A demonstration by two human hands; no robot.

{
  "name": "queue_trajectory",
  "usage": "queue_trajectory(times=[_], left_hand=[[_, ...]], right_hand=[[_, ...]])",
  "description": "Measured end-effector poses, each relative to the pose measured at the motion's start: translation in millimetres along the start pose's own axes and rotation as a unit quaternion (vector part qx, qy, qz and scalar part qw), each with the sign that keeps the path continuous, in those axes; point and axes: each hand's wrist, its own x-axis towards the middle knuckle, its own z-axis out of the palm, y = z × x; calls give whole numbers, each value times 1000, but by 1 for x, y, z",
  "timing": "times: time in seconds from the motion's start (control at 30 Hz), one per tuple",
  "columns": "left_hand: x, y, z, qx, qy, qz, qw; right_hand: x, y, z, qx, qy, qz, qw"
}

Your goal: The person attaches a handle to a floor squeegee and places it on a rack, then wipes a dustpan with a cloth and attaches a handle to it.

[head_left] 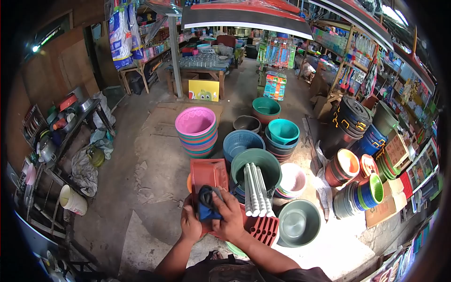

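Observation:
In front of me is a red-brown rectangular plastic piece point(208, 170) with a raised rim, tilted up. My left hand point(190, 224) grips its near left side, with the fingers partly hidden. A bunched dark blue and black cloth point(207, 210) is pressed against the plastic by my right hand point(229, 216). Just right of that hand lies a red-brown slotted plastic part point(264, 230). Several white ribbed plastic legs point(254, 190) lean inside a dark green bucket point(238, 164) beyond it.
Stacked basins point(196, 121) and a teal basin point(283, 131) stand ahead. A grey-green basin point(299, 223) sits on the floor at right. More buckets point(369, 191) and a cardboard box point(387, 204) line the right side. A cluttered bench point(70, 123) is at left.

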Motion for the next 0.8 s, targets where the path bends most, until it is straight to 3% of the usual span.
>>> queue_trajectory(times=[0.03, 0.1, 0.17, 0.23, 0.27, 0.3, 0.37, 0.4, 0.43, 0.5, 0.53, 0.57, 0.6, 0.63, 0.7, 0.77, 0.8], left_hand=[[3, -2, -2, -4, 1, 1, 1000], [13, -2, -6, -220, -25, -53, 974], [11, 14, 6, -258, -31, -63, 964], [3, 15, 21, -173, -25, -61, 983], [-2, 21, 27, -60, -29, -12, 998], [-2, 17, 24, -61, -31, -13, 998], [-2, 1, 17, 126, -65, 30, 990], [2, -4, 18, -107, -85, -13, 991], [7, 4, 22, -111, -92, -11, 989], [14, 26, 31, -76, -11, -24, 997], [19, 23, 26, -168, -20, -60, 984], [21, 22, 26, -170, -23, -62, 983], [22, 21, 26, -152, -43, -48, 986], [23, 20, 26, -135, -63, -33, 988], [18, -5, 25, -110, -85, -23, 990], [10, -15, 30, -74, -135, -66, 986], [7, -8, 39, -135, -147, -31, 979]], right_hand=[[-3, -8, -7, -3, -2, -2, 1000], [-19, -26, -19, -112, -157, -83, 978], [-34, -16, -23, -139, -163, -121, 969], [-27, 7, -32, -67, -86, -118, 987], [-15, 6, -39, -57, -4, -78, 995], [-12, 3, -43, -60, 29, -37, 997], [-11, -16, -45, -100, 10, -34, 994], [-22, -22, -45, -124, -53, -55, 989], [-39, -25, -44, -150, -115, -78, 979], [-64, -24, -47, -156, -194, -108, 962], [-64, -19, -58, -147, -215, -104, 960], [-65, -14, -70, -135, -235, -99, 957], [-67, -8, -80, -107, -211, -65, 969], [-70, -1, -83, -47, -83, -36, 995], [-38, -19, -105, -48, 96, -31, 994], [-18, -25, -114, -120, 159, 23, 980], [-10, -25, -113, -138, 139, 26, 980]])
